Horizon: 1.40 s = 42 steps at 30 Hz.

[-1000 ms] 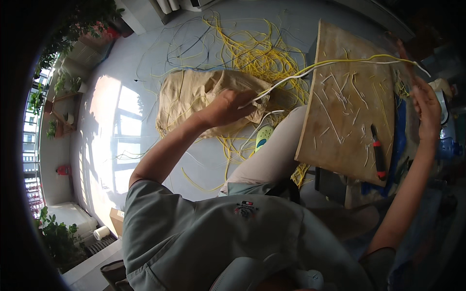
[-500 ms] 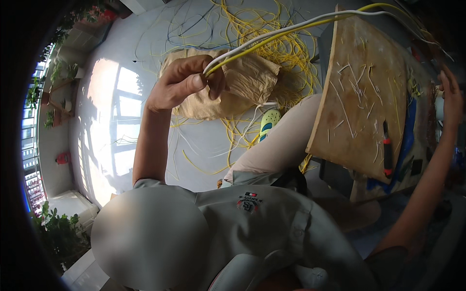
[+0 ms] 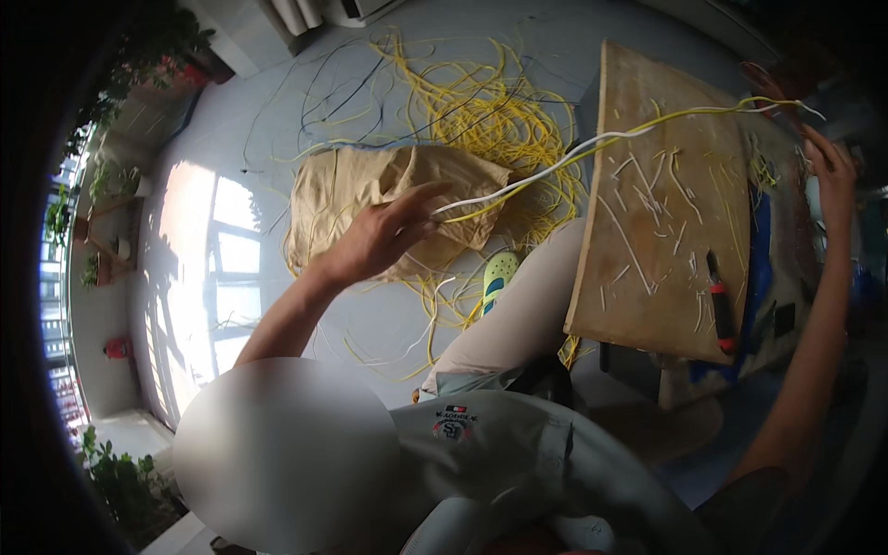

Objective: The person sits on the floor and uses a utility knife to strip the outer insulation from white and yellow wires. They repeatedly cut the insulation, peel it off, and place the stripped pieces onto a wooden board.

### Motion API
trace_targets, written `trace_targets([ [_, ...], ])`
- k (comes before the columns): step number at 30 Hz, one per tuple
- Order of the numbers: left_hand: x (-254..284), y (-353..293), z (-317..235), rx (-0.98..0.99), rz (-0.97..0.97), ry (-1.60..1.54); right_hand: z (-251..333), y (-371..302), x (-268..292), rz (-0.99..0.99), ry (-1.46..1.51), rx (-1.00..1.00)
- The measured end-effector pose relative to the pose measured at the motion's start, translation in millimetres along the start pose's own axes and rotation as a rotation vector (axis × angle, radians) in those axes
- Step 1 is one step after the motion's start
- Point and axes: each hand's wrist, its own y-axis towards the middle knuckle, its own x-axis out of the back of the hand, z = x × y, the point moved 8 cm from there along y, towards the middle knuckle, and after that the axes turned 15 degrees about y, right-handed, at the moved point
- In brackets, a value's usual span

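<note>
My left hand (image 3: 384, 233), at the centre left, has its fingers closed on the near ends of a white wire (image 3: 518, 183) and a yellow wire (image 3: 680, 113). Together the wires stretch rightward across a wooden board (image 3: 638, 287). Their far ends curl down by my right hand (image 3: 832, 171), whose fingers are stretched out and slightly apart just below them. Whether those fingertips touch the wires I cannot make out. On the board lie a black-and-red-handled tool (image 3: 721, 305) and several white and yellow wire scraps (image 3: 627, 242).
Yellow wires (image 3: 481, 111) pile up tangled on the floor beyond a crumpled tan sack (image 3: 347, 190). My bent leg (image 3: 523, 296) and a yellow-green shoe (image 3: 499, 273) are left of the board. Blue material (image 3: 760, 240) shows along its right edge. Plants stand at the far left.
My left hand has come down and slightly right, lowering the wires over the board. My right hand has shifted slightly left, closer to the far wire ends.
</note>
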Motion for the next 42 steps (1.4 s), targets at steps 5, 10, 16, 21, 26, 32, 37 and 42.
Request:
trace_targets([
  [5, -21.2, -11.0, -11.1, -0.220, -0.101, 0.509, -14.9, -2.0, -14.9, 0.026, 0.201, 0.008],
  [10, -71.9, -9.7, 21.7, 0.083, 0.450, -0.099, -34.0, -11.1, -44.7, -0.008, 0.303, -0.004],
  [16, -71.2, -34.6, 67.7, 0.243, 0.466, -0.134, -55.2, -4.9, -107.0, 0.066, 0.105, 0.041],
  [21, 4.4, 97.8, 20.8, 0.131, 0.020, -0.377, -77.7, 57.5, -77.8, -0.397, -0.177, 0.154],
  [26, 5.7, 232.8, -14.1, 0.075, -0.063, -0.381, -19.4, 41.9, -143.1, -0.282, 0.213, 0.187],
  [32, -43.4, 314.7, -39.7, 0.019, 0.030, -0.565, 39.3, -72.0, -249.7, 0.217, 1.301, -0.358],
  [37, -69.4, 344.1, -86.9, 0.019, 0.265, -0.774, 47.8, -60.9, -304.0, -0.030, 1.016, -0.215],
  [42, -61.8, 339.6, -83.9, 0.105, 0.331, -0.950, 44.2, -52.4, -268.5, -0.320, 1.060, -0.291],
])
